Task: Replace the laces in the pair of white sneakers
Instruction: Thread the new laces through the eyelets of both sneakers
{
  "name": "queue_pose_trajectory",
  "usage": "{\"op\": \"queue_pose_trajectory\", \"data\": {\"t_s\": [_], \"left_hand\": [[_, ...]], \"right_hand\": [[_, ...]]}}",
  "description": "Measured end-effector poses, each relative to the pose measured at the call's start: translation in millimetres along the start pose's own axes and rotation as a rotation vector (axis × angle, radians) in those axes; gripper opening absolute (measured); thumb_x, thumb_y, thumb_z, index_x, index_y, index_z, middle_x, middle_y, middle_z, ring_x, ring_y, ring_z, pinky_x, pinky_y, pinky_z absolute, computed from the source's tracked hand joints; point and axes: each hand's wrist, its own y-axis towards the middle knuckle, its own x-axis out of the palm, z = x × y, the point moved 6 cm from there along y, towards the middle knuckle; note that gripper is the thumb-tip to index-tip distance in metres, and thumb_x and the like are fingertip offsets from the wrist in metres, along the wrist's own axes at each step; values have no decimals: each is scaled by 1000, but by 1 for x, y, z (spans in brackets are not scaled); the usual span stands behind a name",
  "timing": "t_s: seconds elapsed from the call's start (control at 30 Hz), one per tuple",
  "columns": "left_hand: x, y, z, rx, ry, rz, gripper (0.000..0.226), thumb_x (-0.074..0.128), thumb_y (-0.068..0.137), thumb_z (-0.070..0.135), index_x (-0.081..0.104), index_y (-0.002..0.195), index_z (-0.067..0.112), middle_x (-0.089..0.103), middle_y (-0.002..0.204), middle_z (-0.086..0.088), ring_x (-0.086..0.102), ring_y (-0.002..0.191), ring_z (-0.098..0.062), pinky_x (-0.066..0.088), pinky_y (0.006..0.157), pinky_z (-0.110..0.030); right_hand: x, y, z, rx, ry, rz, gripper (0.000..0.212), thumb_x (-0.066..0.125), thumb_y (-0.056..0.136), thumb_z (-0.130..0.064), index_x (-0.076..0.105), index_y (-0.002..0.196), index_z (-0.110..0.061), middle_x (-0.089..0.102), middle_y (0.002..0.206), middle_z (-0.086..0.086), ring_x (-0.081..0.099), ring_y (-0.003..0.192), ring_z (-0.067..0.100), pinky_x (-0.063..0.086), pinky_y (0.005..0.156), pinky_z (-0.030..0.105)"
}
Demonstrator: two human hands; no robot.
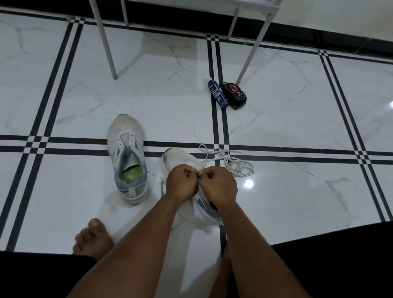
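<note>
Pinching a lace (217, 158) at one sneaker (183, 158), both hands (182, 178) (219, 184) work; the other sneaker (126, 157) sits laceless.

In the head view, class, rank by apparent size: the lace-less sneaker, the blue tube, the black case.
1. Lace-less sneaker, plainly largest.
2. Blue tube and black case look alike; the tube is longer, the case wider, so no ranking.

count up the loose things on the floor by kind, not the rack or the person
white sneakers: 2, one standing apart, one under the hands
loose white lace pile: 1
dark blue tube: 1
black and red container: 1
total: 5
</note>
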Motion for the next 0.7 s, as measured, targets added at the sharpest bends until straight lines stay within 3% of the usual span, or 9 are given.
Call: {"op": "queue_pose_trajectory", "data": {"t_s": [0.1,0.2,0.3,0.37,0.43,0.5,0.6,0.7], "left_hand": [[3,1,0,4,49,48,21,55,88,28,70,74,24,73,73,3,72,73,-24,61,76,-45],[-5,-9,9,75,144,140,19,59,94,22,65,77,28,70,87,6,69,87,-23,56,85,-44],[-16,-17,16,171,486,304,8,61,97,30,66,102,27,63,110,0,62,101,-26,47,89,-44],[-23,-21,17,158,634,368,21,60,99,37,62,111,20,62,113,-5,61,104,-30,46,82,-43],[-30,-21,12,118,602,359,32,55,102,48,62,105,17,66,107,-8,65,99,-32,46,74,-39],[-37,-18,0,109,463,345,36,53,102,51,64,95,17,70,98,-8,67,92,-32,43,69,-36],[-44,-20,-9,181,363,357,30,56,103,40,67,93,13,66,101,-11,64,91,-33,48,76,-38],[-46,-30,-15,247,390,365,22,57,102,29,69,105,11,58,115,-11,61,97,-30,49,85,-37]], "right_hand": [[-1,-6,0,3,39,-2,20,64,93,-28,79,85,-19,75,76,-5,61,65,2,44,61,15],[2,-4,3,57,85,-4,31,60,98,-36,74,81,-13,72,73,-1,55,61,5,34,54,17],[6,2,7,91,119,17,26,62,96,-40,74,85,-20,73,78,-7,60,71,6,37,61,16],[11,5,10,121,150,9,17,67,91,-45,75,96,-31,76,90,-15,65,82,2,44,73,16],[20,7,13,112,134,-1,19,68,91,-49,78,100,-35,78,97,-17,70,93,4,53,86,25],[25,7,12,90,124,-2,21,67,92,-51,80,97,-35,78,94,-19,72,95,6,56,90,31],[27,7,8,76,186,-21,15,70,94,-45,80,90,-34,78,91,-18,72,92,6,55,85,30],[32,7,3,25,290,-34,12,73,95,-34,83,96,-27,80,94,-14,71,93,4,53,83,26]]}}
